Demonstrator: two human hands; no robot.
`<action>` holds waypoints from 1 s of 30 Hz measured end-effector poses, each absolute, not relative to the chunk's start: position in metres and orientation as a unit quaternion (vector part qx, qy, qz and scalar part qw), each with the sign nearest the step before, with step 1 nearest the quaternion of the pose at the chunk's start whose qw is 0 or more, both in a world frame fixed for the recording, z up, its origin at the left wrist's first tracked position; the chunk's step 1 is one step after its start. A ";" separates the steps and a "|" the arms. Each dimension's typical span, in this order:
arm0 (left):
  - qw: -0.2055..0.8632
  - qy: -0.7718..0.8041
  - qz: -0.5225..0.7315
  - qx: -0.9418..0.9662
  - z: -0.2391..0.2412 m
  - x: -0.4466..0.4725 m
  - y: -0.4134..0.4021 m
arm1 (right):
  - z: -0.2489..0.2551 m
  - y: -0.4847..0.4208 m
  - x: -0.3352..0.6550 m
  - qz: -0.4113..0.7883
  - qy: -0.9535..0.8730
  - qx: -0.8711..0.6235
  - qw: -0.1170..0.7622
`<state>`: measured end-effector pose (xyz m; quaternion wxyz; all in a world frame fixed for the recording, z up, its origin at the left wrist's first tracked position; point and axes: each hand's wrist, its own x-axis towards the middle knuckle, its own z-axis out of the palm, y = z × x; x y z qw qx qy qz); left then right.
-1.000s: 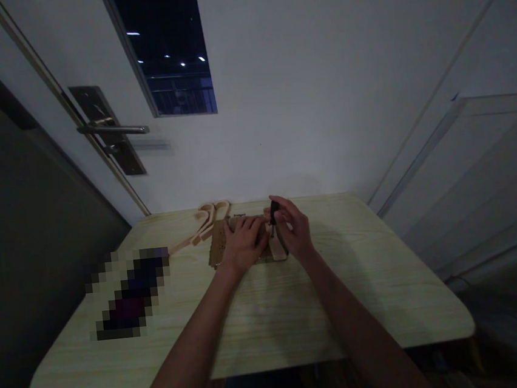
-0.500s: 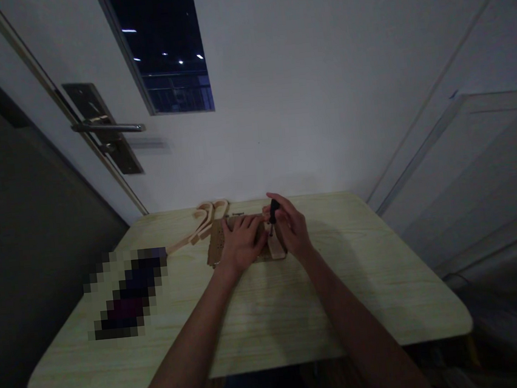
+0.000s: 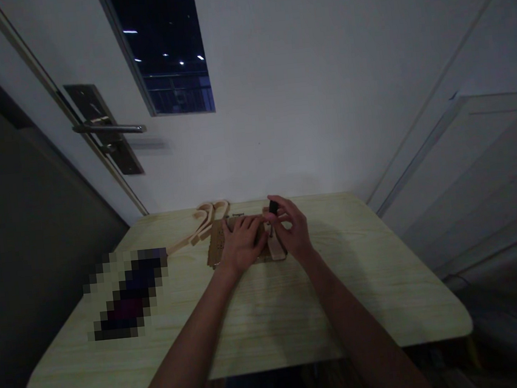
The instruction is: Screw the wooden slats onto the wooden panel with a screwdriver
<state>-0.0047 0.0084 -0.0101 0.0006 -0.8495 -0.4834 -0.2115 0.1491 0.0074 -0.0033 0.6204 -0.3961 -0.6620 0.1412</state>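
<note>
A flat wooden board [image 3: 217,244] with small holes lies at the far middle of the pale wooden table [image 3: 261,316]. My left hand [image 3: 241,243] lies on top of it, fingers spread flat, pressing it down. My right hand [image 3: 292,230] is closed around a small black-handled screwdriver [image 3: 273,208] held upright, tip down at a light wooden piece [image 3: 277,250] standing at the board's right edge.
Curved wooden strips [image 3: 201,221] lie behind the board near the wall. A blurred dark object [image 3: 126,295] rests on the table's left part. A white door with a metal handle [image 3: 108,129] and a dark window stands behind the table.
My right hand's fingers have shifted slightly around the screwdriver handle. The left hand and the board stay put.
</note>
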 end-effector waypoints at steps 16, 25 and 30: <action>-0.005 -0.488 -0.211 -0.847 -0.009 -0.004 0.008 | -0.007 0.012 0.148 0.137 -0.634 -0.400 0.647; -0.007 -0.490 -0.206 -0.847 -0.008 -0.004 0.008 | -0.002 0.006 0.150 0.146 -0.669 -0.367 0.630; -0.006 -0.488 -0.212 -0.847 -0.009 -0.004 0.008 | -0.006 0.011 0.149 0.152 -0.642 -0.382 0.647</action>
